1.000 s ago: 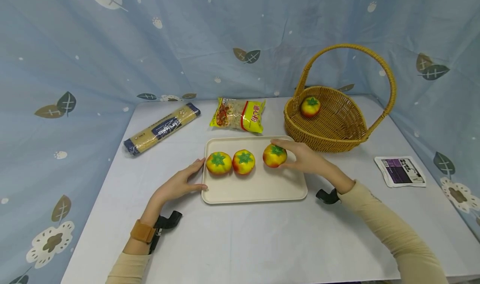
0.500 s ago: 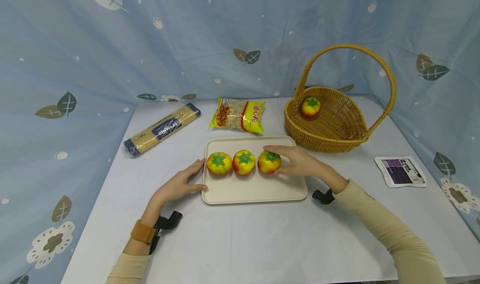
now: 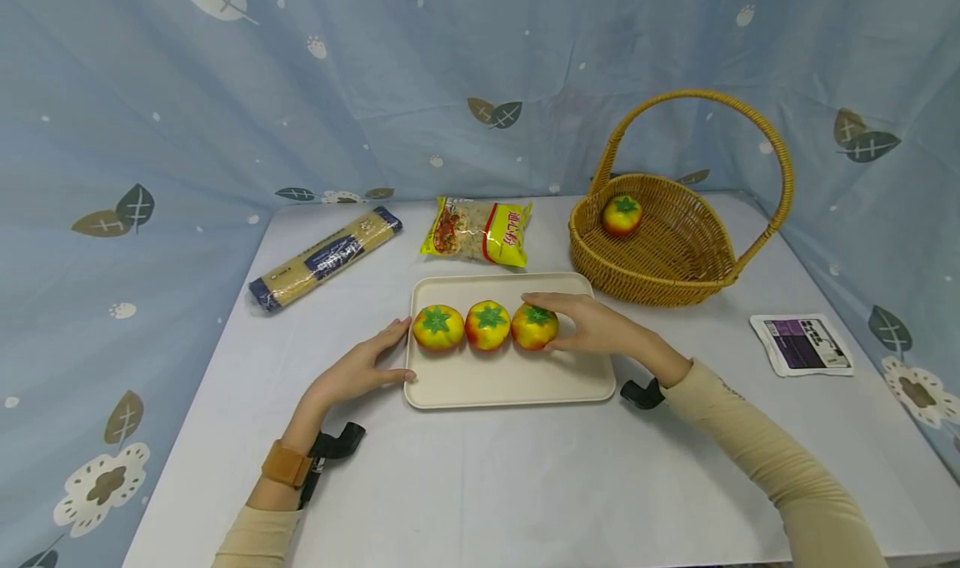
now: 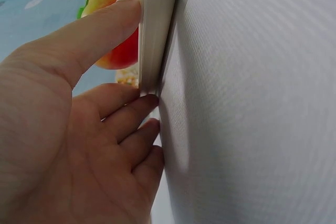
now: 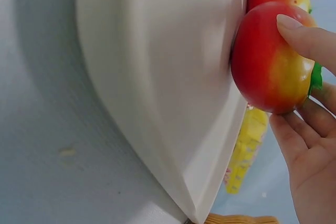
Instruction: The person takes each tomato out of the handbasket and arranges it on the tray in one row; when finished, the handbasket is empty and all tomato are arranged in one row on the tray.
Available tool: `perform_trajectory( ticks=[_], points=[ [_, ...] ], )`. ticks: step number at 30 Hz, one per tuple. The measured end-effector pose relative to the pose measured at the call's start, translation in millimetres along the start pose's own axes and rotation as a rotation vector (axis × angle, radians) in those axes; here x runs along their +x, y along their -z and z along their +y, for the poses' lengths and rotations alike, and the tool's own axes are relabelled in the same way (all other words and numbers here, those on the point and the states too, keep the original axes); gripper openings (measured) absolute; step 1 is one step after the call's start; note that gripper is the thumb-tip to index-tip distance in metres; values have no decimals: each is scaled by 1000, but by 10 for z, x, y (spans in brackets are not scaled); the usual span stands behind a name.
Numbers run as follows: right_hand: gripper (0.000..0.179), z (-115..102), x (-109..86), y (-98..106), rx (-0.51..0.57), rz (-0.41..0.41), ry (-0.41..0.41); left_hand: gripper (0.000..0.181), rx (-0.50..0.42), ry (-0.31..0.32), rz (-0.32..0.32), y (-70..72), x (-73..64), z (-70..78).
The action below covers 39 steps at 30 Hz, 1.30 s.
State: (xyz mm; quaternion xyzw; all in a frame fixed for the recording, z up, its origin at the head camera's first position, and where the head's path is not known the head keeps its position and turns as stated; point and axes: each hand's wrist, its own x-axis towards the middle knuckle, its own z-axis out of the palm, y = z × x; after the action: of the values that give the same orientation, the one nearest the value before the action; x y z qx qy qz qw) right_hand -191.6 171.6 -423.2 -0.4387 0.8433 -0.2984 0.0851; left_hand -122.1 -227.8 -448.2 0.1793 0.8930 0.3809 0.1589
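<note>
Three red-and-yellow fruits with green leafy tops stand in a row on the cream tray: a left one, a middle one and a right one. My right hand holds the right fruit between thumb and fingers, close beside the middle one. In the right wrist view, this fruit sits low against the tray surface. My left hand rests at the tray's left edge, fingers and thumb spread apart. The left wrist view shows its thumb touching the tray's rim.
Behind the tray lies a yellow food packet, with a long pasta packet to its left. A wicker basket with a tall handle holds a similar fruit at the back right. A white-and-purple packet lies at the right.
My right hand has brought the right fruit leftward and slightly nearer to me, up beside the middle fruit. My left hand and the tray have stayed put.
</note>
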Motion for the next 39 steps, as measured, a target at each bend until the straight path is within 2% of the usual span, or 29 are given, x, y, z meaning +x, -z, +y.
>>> perform_trajectory(
  ticks=[12,29,39],
  points=[
    [83,24,4,-7,8,-9,1,94,5,-3,0,-3,5,-9],
    [82,-16,-19,30,-11,2,-36,92,14,-18,1,-3,13,1],
    [84,-52,-99,196,-14,54,-41,93,12,-3,1,-10,5,-8]
  ],
)
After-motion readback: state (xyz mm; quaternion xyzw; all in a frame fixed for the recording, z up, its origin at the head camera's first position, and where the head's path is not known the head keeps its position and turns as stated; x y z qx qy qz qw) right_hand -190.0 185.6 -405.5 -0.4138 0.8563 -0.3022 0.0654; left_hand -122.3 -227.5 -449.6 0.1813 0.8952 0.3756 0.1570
